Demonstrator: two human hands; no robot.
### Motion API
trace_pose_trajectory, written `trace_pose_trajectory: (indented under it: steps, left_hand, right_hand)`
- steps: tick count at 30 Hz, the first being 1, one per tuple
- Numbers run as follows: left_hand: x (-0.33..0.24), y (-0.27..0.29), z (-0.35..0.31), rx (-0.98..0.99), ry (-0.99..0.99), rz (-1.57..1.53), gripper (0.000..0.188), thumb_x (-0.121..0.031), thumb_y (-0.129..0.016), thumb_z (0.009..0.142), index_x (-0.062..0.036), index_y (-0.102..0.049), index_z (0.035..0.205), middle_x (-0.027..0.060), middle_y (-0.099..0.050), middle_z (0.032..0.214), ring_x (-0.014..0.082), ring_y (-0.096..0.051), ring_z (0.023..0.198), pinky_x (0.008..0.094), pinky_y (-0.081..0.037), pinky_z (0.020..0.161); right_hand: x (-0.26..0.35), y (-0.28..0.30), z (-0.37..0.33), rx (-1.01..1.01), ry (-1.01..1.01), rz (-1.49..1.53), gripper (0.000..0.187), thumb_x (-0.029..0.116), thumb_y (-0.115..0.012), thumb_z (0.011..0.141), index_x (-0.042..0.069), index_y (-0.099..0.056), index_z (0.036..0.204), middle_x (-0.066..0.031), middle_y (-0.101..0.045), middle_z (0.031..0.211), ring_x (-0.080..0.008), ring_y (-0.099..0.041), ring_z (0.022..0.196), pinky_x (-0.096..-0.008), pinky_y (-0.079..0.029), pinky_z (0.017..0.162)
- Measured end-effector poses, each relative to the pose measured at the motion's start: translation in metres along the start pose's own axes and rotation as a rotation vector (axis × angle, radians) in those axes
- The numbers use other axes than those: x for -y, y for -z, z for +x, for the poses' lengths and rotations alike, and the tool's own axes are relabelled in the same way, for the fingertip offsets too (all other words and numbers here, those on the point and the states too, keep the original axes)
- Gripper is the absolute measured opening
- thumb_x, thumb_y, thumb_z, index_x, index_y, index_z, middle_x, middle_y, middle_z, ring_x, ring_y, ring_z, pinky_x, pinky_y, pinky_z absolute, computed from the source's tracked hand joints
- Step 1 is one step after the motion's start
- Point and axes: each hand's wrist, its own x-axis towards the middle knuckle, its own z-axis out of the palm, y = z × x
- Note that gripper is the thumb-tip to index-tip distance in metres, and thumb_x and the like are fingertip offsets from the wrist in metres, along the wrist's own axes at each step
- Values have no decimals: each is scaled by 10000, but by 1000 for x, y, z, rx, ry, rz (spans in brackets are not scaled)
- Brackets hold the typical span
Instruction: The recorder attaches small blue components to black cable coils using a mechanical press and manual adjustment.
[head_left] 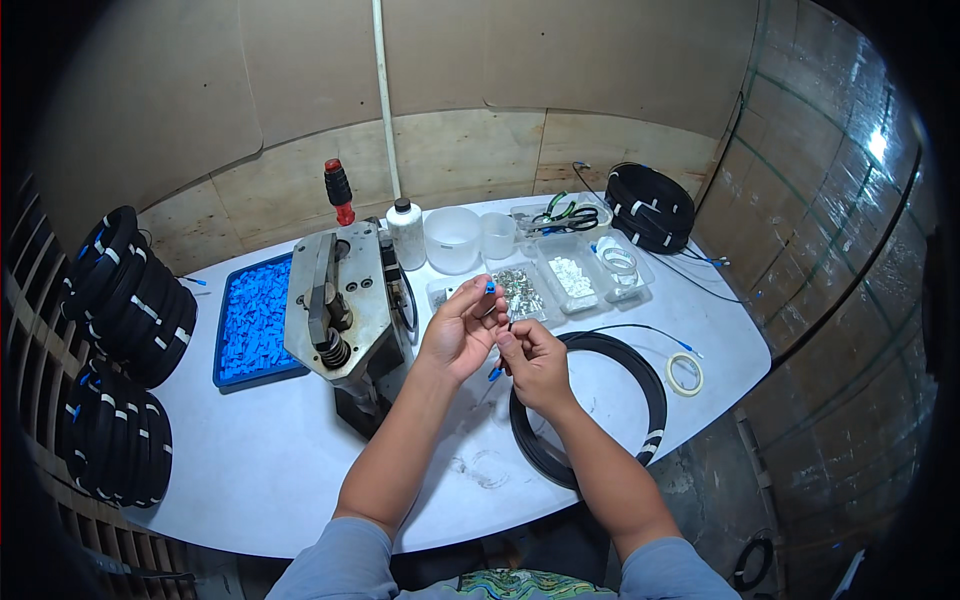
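Observation:
My left hand [462, 335] is raised over the middle of the table, palm up, pinching a small blue plastic piece [490, 287] between thumb and fingertip. Just beside it, my right hand [535, 365] is closed on a thin black cable [511, 326]. A blue connector [495, 374] shows below the right fingers. Under my right hand and forearm lies a coil of black cable [655, 395], bound with white tape; one cable end [699, 354] sticks out to its right.
A metal press [335, 280] stands left of my hands, beside a blue tray [221, 345] of small blue parts. Behind are a white bottle [405, 235], plastic tubs [453, 240], boxes of small parts [570, 280] and pliers [565, 215]. Cable coils [130, 300] stack left; another coil [650, 207] sits back right, tape roll [684, 388] nearer.

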Motion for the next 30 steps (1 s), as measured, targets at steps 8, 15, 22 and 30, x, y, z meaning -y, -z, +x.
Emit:
trace_pose_trajectory:
  steps: [8,15,22,30]
  left_hand:
    - [0,-1,0,-5,-4,5,152,-164,-674,924,-86,-616,1041,73,-672,919,177,-633,827,311,-515,764]
    - [1,-1,0,-14,-7,15,154,-165,-674,923,-86,-616,1042,71,-672,915,177,-632,823,310,-515,763]
    - [1,-2,-1,-20,-13,33,161,-171,-670,925,-90,-614,1052,73,-673,917,169,-629,822,308,-516,762]
    - [1,-1,-1,-2,-34,76,173,-174,-658,931,-85,-606,1071,73,-654,922,170,-613,832,299,-514,760]
  right_hand:
    - [0,0,0,7,2,14,222,228,-632,983,9,-602,964,-7,-623,687,-50,-568,607,-214,-442,550]
    - [1,0,0,11,6,9,222,226,-630,984,7,-600,959,-6,-619,682,-47,-557,602,-216,-439,547]
    - [-1,0,-1,19,10,13,223,225,-630,984,5,-601,955,-8,-621,689,-47,-557,607,-217,-442,553]
    - [0,0,-1,22,-1,9,228,233,-625,987,9,-604,955,-5,-621,691,-45,-555,612,-215,-442,561]
